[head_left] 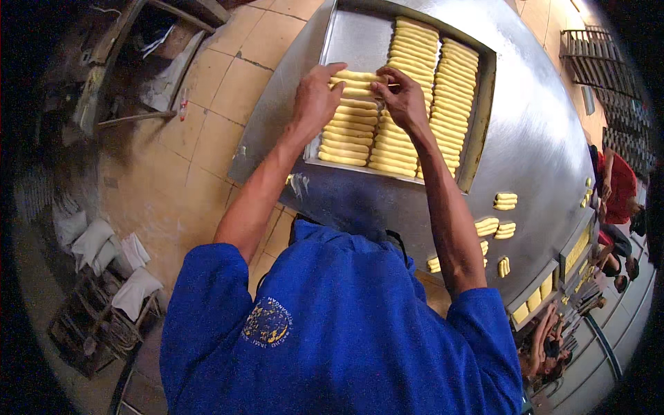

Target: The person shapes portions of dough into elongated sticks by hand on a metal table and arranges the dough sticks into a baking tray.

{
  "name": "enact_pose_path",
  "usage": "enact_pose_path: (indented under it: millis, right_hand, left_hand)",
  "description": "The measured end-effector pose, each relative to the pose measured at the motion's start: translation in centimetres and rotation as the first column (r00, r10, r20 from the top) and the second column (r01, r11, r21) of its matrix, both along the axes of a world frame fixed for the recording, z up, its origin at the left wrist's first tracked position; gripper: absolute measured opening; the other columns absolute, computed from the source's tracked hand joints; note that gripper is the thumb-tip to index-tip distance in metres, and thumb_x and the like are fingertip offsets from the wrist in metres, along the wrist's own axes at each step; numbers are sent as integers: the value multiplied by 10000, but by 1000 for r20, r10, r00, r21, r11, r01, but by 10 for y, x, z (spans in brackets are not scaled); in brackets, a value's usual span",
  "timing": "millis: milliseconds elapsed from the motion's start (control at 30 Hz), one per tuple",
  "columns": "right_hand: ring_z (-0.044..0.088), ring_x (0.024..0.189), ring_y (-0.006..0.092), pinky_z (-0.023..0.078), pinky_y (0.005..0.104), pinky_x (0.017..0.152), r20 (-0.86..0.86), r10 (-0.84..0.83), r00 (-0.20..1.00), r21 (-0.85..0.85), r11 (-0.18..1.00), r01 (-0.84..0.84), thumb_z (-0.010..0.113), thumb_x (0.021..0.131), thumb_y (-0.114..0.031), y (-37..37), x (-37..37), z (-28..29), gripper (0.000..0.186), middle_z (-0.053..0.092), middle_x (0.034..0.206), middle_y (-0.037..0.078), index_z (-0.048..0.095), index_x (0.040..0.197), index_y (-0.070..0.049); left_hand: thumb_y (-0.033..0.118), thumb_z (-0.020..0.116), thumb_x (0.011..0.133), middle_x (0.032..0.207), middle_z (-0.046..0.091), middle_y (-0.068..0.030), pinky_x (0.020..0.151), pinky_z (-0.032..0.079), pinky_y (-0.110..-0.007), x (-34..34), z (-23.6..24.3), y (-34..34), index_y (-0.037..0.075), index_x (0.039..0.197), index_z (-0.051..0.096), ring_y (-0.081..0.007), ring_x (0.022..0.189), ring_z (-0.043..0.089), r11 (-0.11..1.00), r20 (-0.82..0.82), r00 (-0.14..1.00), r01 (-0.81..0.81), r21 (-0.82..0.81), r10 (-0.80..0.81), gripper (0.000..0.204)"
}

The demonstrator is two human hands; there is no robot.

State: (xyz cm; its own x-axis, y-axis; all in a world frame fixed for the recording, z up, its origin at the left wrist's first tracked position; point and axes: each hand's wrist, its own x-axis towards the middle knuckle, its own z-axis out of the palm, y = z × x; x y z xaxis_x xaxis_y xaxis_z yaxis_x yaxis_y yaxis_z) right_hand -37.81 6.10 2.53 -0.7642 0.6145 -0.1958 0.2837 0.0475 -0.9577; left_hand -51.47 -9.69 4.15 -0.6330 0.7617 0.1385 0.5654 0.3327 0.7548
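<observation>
Between my two hands are a few pale yellow dough sticks [356, 84], side by side over a shallow metal tray [358, 38]. My left hand [316, 98] pinches their left ends with thumb and fingers. At the right ends, my right hand [402, 98] grips with bent fingers. Below them in the tray lies a short row of dough sticks [346, 135]. A longer middle row [415, 52] runs partly under my right hand and wrist, which hide some of it. Another full row [456, 83] fills the tray's right side.
The tray rests on a broad metal table [539, 104]. Small bundles of dough sticks [505, 201] lie on it near my right forearm. More trays of dough [534, 299] and several people [615, 187] are at the right. Wooden frames [155, 55] and white cloths [135, 294] stand left on the tiled floor.
</observation>
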Motion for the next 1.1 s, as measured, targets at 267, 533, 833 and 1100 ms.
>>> enact_pose_path:
  millis: [267, 533, 833, 1100]
  right_hand:
    - [569, 722, 142, 491, 292, 676, 67, -8, 998, 185, 983, -5, 748, 882, -127, -13, -6, -23, 295, 646, 835, 88, 668, 1147, -25]
    - [725, 890, 302, 556, 388, 763, 241, 121, 963, 419, 882, -216, 647, 839, 54, -6, -5, -25, 298, 681, 1042, 213, 671, 1130, -9]
    - [595, 1200, 298, 478, 478, 988, 450, -15, 893, 702, 624, -343, 601, 967, -202, -20, 12, 12, 350, 639, 1309, 69, 600, 1305, -113]
    - [294, 1500, 250, 107, 639, 1209, 542, 84, 836, 748, 404, -526, 450, 1015, -266, -49, 62, -24, 494, 416, 1570, 82, 466, 1451, -35]
  left_hand:
    - [21, 601, 918, 1090, 616, -219, 882, 523, -463, 15, -29, 13, 43, 1233, 642, -407, 981, 640, 981, -32, 999, -43, -190, 38, 318]
    - [57, 468, 950, 1097, 575, -286, 854, 528, -505, 14, -26, 16, -40, 1197, 610, -456, 974, 638, 919, -63, 996, 39, -392, -69, 300]
    - [75, 479, 954, 1402, 383, -393, 1089, 394, -506, 31, -36, -2, -89, 1396, 448, -511, 1279, 457, 915, -166, 976, 63, -398, -139, 472]
    - [296, 406, 1047, 1616, 178, -301, 1254, 116, -395, 46, -24, -15, -126, 1518, 229, -369, 1532, 136, 972, 301, 951, 4, -233, 68, 657]
